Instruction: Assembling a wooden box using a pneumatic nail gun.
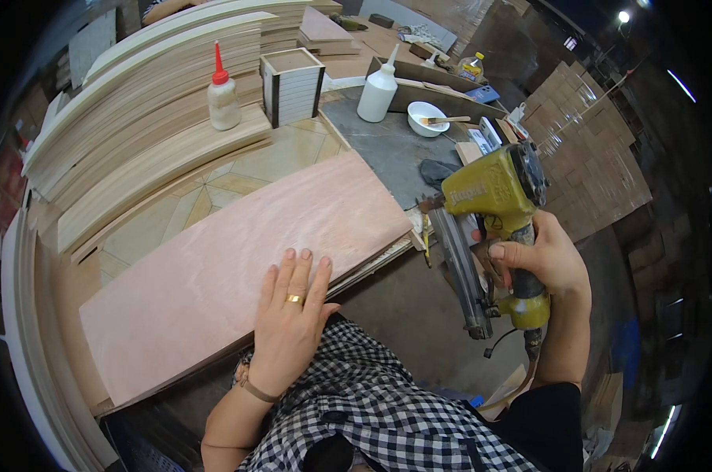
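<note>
Plywood panel [206, 295] lies flat along worktop [155, 236] near edge; left hand [289, 334] rests on it, grasping nothing. Right hand [559, 259] grasps nail gun [490, 189] beside panel. Positioning looks done; nailing seemingly remains.

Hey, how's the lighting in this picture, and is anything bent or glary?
Head view: corners fall to black, and the board stack appears bowed toward the rim; head view: a lamp glares at upper right, and the wrapped boxes show glints; head view: the panel is bright, while the far right is dim.
</note>
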`<state>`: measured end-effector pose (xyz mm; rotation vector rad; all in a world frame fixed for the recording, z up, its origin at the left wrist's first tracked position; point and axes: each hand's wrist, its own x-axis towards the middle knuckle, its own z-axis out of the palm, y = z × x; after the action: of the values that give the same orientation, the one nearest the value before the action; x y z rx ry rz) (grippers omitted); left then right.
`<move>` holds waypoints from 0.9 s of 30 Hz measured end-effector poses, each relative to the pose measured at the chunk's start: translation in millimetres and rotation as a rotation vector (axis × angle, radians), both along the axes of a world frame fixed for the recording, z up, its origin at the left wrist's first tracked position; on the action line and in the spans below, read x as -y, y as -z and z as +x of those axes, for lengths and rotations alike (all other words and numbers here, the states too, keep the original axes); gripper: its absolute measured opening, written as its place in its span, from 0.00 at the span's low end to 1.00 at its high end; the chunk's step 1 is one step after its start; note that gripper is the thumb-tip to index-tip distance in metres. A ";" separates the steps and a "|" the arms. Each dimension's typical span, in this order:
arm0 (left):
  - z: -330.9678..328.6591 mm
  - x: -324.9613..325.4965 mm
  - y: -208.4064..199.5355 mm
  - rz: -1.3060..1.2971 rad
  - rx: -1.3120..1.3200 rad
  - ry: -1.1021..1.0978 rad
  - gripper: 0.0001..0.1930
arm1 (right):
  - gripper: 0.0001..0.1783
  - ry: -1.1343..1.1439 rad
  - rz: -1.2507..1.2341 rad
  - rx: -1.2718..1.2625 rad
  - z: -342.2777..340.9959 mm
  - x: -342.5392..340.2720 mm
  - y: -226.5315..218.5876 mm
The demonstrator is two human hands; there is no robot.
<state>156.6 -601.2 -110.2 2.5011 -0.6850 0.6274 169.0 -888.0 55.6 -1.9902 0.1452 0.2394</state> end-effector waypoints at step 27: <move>-15.1 -34.2 34.5 -0.125 0.259 -0.129 0.14 | 0.21 -0.202 0.097 -0.202 -9.8 -48.9 23.3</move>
<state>141.5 -567.0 -144.7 2.3845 -0.5577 1.0219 159.2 -839.1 32.3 -1.8821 0.0595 0.5678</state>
